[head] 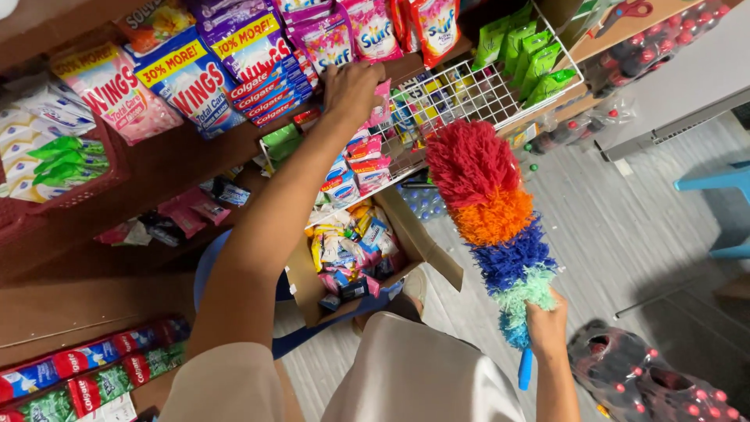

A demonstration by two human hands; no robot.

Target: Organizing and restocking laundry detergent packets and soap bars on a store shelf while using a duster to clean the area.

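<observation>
My left hand (351,90) reaches up to the wooden shelf (172,160) and rests on small pink sachets at the edge of a white wire basket (476,98); whether it grips one I cannot tell. Red toothpaste boxes (269,94) lie just left of it. My right hand (547,324) grips the blue handle of a fluffy duster (492,211) with red, orange, blue and pale green bands. The duster points up toward the wire basket.
Detergent bags (187,78) hang along the shelf's back. An open cardboard box (351,250) of mixed sachets sits below the basket. Toothpaste boxes (86,383) line a lower shelf at left. Shrink-wrapped dark bottles (648,379) stand on the floor at right. A blue chair (723,203) is far right.
</observation>
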